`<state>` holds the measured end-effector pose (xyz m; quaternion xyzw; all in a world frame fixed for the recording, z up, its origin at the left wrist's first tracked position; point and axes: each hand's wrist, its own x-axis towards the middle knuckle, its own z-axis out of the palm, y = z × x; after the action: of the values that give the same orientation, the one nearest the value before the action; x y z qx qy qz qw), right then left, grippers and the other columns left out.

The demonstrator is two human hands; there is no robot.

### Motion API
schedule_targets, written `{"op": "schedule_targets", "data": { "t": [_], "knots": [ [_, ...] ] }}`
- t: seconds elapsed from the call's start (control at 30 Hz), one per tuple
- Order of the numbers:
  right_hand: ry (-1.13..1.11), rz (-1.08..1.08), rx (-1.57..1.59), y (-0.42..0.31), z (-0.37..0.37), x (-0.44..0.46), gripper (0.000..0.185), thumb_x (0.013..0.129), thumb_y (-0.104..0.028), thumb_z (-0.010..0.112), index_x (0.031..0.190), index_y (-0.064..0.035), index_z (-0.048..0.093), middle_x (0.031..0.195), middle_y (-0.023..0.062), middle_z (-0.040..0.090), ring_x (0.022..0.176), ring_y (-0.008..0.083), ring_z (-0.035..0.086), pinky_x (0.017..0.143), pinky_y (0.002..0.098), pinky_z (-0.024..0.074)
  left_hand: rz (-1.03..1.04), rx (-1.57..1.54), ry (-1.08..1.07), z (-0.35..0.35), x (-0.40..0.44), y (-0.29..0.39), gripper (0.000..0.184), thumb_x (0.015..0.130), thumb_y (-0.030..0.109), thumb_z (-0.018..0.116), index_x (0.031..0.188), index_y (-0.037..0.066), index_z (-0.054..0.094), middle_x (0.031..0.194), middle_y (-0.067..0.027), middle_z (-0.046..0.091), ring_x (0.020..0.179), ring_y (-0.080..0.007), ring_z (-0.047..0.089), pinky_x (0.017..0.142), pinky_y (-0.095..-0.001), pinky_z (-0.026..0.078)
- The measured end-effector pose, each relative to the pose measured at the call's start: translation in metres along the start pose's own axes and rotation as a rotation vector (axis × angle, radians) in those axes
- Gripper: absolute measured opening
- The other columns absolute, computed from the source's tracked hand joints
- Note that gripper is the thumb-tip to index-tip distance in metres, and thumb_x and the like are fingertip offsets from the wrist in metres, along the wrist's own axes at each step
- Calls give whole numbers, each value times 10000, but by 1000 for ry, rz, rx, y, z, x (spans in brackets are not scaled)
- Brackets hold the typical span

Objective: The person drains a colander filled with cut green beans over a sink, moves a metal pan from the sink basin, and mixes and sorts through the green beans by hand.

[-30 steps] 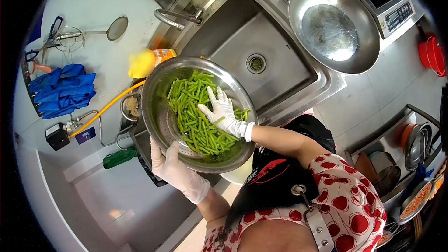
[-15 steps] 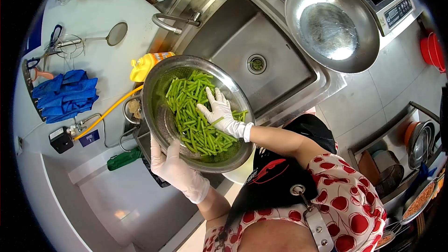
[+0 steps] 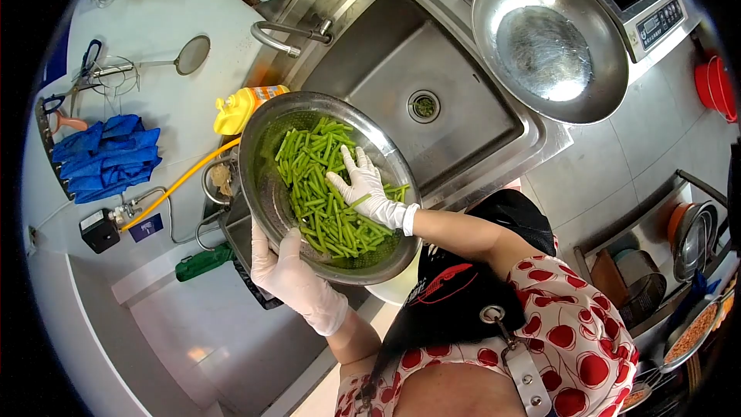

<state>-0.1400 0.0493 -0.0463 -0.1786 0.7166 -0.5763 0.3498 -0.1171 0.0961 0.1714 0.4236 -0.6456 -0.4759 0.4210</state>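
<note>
A round stainless steel colander (image 3: 390,130) with perforated sides is tilted in front of me, beside the sink. Inside it lies a heap of short-cut green beans (image 3: 316,201), or similar green stalks. My left hand (image 3: 301,282), in a white glove, grips the near-left rim, thumb over the edge and the other fingers partly hidden along the outside. Gloved in white too, my right hand (image 3: 367,189) rests on the beans with its fingers spread. One green piece lies against the back of that hand.
A steel sink (image 3: 370,62) with a faucet (image 3: 274,35) lies ahead. To its right is a large wok (image 3: 548,42) beside an induction cooker (image 3: 656,23). A yellow bottle (image 3: 239,112) stands left of the colander, near blue cloths (image 3: 108,156). A cleaver (image 3: 262,0) is behind the faucet.
The colander's left side has shifted very slightly to the right, with my left hand still on the rim. My right hand stays in place on the beans.
</note>
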Motion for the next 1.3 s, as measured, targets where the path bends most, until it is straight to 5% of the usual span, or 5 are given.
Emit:
{"op": "schedule_targets", "data": {
  "t": [0.77, 0.93, 1.03, 1.1, 1.3],
  "knots": [
    [-37, -26, -353, 3, -19, 16, 844, 836, -624, 484, 1449, -91, 249, 1437, 308, 250, 1310, 460, 277, 1046, 544, 262, -143, -175, 0, -31, 31, -20, 514, 715, -161, 424, 1204, -70, 553, 1114, -170, 618, 959, -238, 623, 863, -324, 509],
    [249, -646, -1304, -47, -56, 25, 251, 734, -148, 555, 900, 14, 652, 882, 198, 622, 834, 316, 589, 791, 452, 438, -356, -433, 34, -85, 61, -101, 557, 704, -122, 457, 1251, -38, 521, 1172, -158, 589, 1026, -275, 593, 916, -355, 481],
    [-65, -985, -969, -52, -72, 42, 120, 688, -103, 542, 744, -45, 630, 707, 165, 624, 626, 278, 621, 560, 402, 486, -405, -522, 53, -80, 57, -121, 553, 695, -130, 488, 1239, -38, 531, 1146, -146, 604, 999, -263, 603, 892, -345, 483],
    [-6, -884, -957, -53, -98, 54, 65, 692, -100, 552, 678, -71, 608, 524, 109, 552, 459, 293, 566, 448, 409, 460, -403, -536, 87, -84, 62, -133, 565, 672, -141, 523, 1227, -41, 542, 1109, -134, 624, 959, -244, 617, 873, -324, 490],
    [197, -251, -854, 35, -171, 69, 303, 826, -291, 589, 896, -3, 652, 794, 207, 654, 738, 359, 634, 656, 417, 502, -402, -609, 91, -96, 62, -128, 544, 674, -143, 524, 1209, -45, 559, 1095, -134, 631, 942, -240, 624, 861, -314, 500]
  ]
}}
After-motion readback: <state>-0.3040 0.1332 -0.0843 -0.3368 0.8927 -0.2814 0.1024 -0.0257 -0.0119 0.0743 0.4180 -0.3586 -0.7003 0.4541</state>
